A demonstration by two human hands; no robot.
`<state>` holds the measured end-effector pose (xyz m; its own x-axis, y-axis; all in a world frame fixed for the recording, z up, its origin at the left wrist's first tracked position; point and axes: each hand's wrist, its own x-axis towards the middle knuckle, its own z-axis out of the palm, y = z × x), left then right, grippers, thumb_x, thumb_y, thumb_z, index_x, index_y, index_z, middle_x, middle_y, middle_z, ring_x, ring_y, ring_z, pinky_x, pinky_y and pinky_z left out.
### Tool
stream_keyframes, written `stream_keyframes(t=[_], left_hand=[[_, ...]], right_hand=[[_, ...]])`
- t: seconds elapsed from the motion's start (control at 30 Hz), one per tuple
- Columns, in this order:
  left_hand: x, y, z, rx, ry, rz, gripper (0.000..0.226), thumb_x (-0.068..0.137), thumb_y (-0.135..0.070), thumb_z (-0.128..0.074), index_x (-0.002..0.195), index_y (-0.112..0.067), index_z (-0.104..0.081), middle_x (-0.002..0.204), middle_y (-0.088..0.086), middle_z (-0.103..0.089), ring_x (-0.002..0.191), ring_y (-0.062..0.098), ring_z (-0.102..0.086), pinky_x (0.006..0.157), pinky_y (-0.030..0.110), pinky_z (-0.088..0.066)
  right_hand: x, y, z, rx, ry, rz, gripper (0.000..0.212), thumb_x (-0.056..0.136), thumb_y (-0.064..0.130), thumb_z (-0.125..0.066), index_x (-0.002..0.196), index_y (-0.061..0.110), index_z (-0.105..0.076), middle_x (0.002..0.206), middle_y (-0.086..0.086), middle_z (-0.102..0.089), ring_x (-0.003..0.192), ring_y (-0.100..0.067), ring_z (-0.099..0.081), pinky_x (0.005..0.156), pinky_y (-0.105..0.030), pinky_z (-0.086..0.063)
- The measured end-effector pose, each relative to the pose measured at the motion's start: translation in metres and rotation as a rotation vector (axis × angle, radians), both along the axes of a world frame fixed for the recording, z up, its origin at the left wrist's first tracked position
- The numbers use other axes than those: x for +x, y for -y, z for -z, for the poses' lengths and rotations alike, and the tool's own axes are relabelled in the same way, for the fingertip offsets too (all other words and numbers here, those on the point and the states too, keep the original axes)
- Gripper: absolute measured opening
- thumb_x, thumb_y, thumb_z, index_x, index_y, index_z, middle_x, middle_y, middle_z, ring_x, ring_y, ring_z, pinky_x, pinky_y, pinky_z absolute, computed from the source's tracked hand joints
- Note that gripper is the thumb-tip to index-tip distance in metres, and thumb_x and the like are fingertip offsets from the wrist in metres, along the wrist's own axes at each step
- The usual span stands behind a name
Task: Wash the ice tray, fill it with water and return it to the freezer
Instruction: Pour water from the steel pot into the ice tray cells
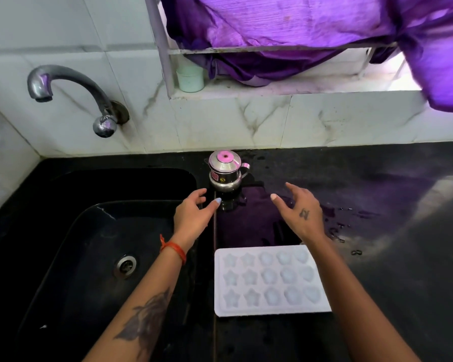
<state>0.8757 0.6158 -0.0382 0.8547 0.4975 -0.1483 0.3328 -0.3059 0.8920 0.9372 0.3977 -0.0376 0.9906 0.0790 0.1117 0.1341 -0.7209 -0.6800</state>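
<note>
- Both grips released: left hand (194,214) and right hand (302,214) hover, holding nothing.
- Ice tray (270,280) lies on worktop (377,283), nearer than either grip.
- Judged step: washing not begun; next, grasp tray, carry under tap (71,92).

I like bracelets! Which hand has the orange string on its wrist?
The left hand, the one over the sink's edge. The right hand has a bare wrist and a small tattoo.
</note>
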Motion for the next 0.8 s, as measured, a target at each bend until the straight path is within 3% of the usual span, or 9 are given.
stream_keyframes(t=[0.1,0.2,0.3,0.4,0.5,0.63,0.8], left_hand=[[0.019,-0.007,0.005,0.016,-0.019,0.017,0.059,0.08,-0.043,-0.071,0.133,-0.023,-0.053,0.126,0.002,-0.061,0.108,0.02,-0.061,0.087,0.044,-0.055],[0.038,-0.015,0.012,0.032,-0.037,0.033,0.061,0.08,-0.044,-0.071,0.134,-0.022,-0.052,0.127,0.003,-0.061,0.112,0.021,-0.059,0.089,0.045,-0.054],[0.056,-0.02,0.02,0.079,-0.039,0.046,0.061,0.081,-0.042,-0.071,0.134,-0.02,-0.051,0.128,0.004,-0.06,0.108,0.021,-0.061,0.088,0.042,-0.054],[0.073,-0.023,0.028,0.119,-0.038,0.066,0.062,0.082,-0.038,-0.071,0.136,-0.018,-0.049,0.131,0.004,-0.058,0.103,0.021,-0.063,0.085,0.029,-0.05],[0.082,-0.023,0.037,0.121,0.005,0.098,0.076,0.075,-0.046,-0.073,0.141,-0.02,-0.045,0.134,0.004,-0.057,0.115,0.021,-0.06,0.097,0.036,-0.049],[0.089,-0.024,0.047,0.124,0.028,0.113,0.087,0.072,-0.049,-0.074,0.145,-0.022,-0.037,0.137,0.001,-0.055,0.127,0.018,-0.05,0.103,0.041,-0.044],[0.094,-0.021,0.053,0.123,0.105,0.122,0.084,0.074,-0.04,-0.078,0.145,-0.026,-0.037,0.131,-0.002,-0.059,0.121,0.014,-0.054,0.1,0.029,-0.044]], right_hand=[[0.019,-0.019,0.001,0.013,0.0,-0.033,0.059,0.088,0.046,-0.06,0.136,0.014,-0.05,0.128,-0.009,-0.056,0.118,-0.023,-0.052,0.098,-0.033,-0.04],[0.037,-0.038,0.003,0.027,-0.016,-0.056,0.059,0.087,0.047,-0.06,0.136,0.014,-0.05,0.128,-0.008,-0.056,0.117,-0.023,-0.053,0.097,-0.034,-0.041],[0.054,-0.054,0.007,0.028,-0.029,-0.077,0.059,0.088,0.047,-0.059,0.136,0.015,-0.05,0.13,-0.008,-0.055,0.119,-0.023,-0.052,0.098,-0.034,-0.041],[0.069,-0.068,0.013,0.036,-0.052,-0.09,0.06,0.088,0.048,-0.058,0.137,0.015,-0.049,0.131,-0.007,-0.054,0.119,-0.022,-0.052,0.098,-0.033,-0.04],[0.079,-0.078,0.02,0.083,-0.079,-0.095,0.059,0.088,0.052,-0.055,0.135,0.017,-0.051,0.129,-0.006,-0.056,0.117,-0.02,-0.054,0.099,-0.035,-0.043],[0.087,-0.085,0.028,0.158,-0.108,-0.104,0.051,0.09,0.054,-0.05,0.128,0.019,-0.057,0.116,-0.002,-0.064,0.106,-0.015,-0.059,0.094,-0.035,-0.047],[0.087,-0.09,0.034,0.254,-0.161,-0.129,0.039,0.091,0.053,-0.045,0.097,0.018,-0.062,0.082,0.001,-0.067,0.08,-0.014,-0.062,0.078,-0.04,-0.051]])
